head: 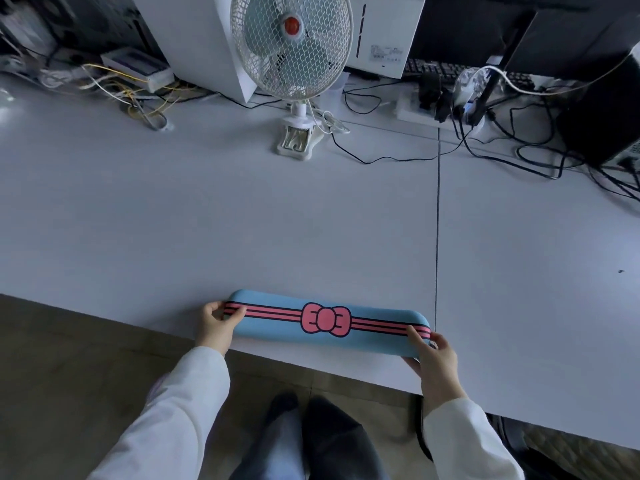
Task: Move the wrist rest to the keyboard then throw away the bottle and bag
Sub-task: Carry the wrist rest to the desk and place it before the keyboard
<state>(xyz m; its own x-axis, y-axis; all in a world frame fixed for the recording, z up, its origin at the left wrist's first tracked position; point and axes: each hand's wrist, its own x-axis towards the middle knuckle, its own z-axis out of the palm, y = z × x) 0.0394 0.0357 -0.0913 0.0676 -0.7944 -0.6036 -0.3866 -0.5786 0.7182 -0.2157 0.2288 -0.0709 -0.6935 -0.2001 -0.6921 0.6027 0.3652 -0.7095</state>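
A long blue wrist rest point(277, 329) with pink stripes and a pink bow lies at the near edge of the white table point(242, 220). My left hand point(216, 325) grips its left end, thumb on top. My right hand point(433, 353) grips its right end, which reaches slightly past the table's edge. A black keyboard point(446, 71) lies far back on the right, partly hidden by cables and a monitor stand. No bottle or bag can be made out.
A white clip fan point(292, 57) stands at the back centre with a white box behind it. Tangled cables, a power strip point(426, 107) and dark computer gear crowd the back right. Yellow and white wires lie at the back left.
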